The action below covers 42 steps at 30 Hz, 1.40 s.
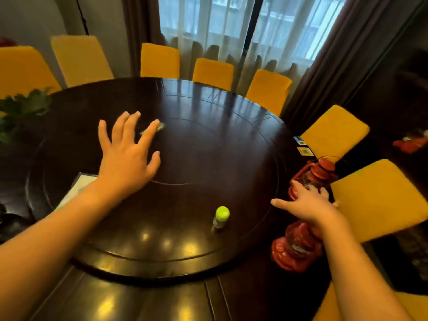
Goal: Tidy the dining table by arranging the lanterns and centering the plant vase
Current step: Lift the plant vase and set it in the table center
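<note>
The left hand (128,156) is spread flat and open over the middle of the round dark table (208,126), holding nothing. The right hand (308,202) reaches to the far red lantern (317,176) at the right edge; its fingers touch the lantern, but I cannot tell if they grip it. A second red lantern (296,246) stands nearer, also close to the edge. The plant (20,110) sits at the far left edge (partly cut off). A small green-capped bottle (221,217) stands between the hands, with free surface around it.
</note>
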### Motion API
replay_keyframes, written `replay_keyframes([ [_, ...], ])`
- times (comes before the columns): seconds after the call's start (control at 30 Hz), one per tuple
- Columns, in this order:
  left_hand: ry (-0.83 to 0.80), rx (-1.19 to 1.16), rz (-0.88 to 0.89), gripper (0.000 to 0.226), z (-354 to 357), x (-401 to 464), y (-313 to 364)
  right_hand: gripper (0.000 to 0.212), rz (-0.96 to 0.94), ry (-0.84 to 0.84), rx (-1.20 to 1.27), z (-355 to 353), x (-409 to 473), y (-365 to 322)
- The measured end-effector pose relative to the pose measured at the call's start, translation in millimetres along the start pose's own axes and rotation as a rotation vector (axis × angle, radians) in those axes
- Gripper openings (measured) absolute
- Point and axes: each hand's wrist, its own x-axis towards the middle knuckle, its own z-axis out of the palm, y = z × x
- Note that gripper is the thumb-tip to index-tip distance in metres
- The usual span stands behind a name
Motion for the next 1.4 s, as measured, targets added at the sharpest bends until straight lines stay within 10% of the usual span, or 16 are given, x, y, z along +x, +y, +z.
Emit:
replay_keyframes([
  [0.33,0.146,0.061,-0.124,0.08,-22,-17,-41,0.094,-0.655,0.712,0.247,-7,-74,-221],
  [0.6,0.126,0.124,-0.479,0.082,-81,-110,-166,0.09,-1.094,0.773,0.444,16,-170,-403],
  [1.03,-0.052,0.107,-0.884,0.06,-72,-275,-323,0.084,-1.089,0.271,0.533,142,-234,-551],
  [1.23,-0.047,-0.42,-1.199,0.101,-18,-276,-414,0.081,-0.816,-0.543,0.646,186,-201,-633],
  [1.4,-0.118,-0.639,-1.236,0.123,36,-258,-471,0.102,-0.831,-0.658,0.661,210,-175,-703],
])
